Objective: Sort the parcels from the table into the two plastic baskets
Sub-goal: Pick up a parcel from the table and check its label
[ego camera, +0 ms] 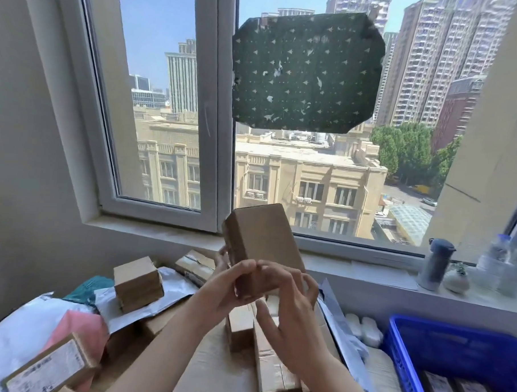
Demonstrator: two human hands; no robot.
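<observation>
Window-side table [214, 371] heaped with unsorted parcels; blue basket [407, 344] holds a few. Left hand [226, 286] and right hand [288, 303] both grip a raised brown box [261, 240]. Early stage.

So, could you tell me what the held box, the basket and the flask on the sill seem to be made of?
Held box: plain brown cardboard, matte, with folded edges. Both hands, left and right, grip its lower end.
Basket: blue plastic, slightly glossy, with a moulded lattice wall.
Flask: probably coated metal or plastic; a smooth grey-blue body with a darker lid. The blur leaves it open.
</observation>
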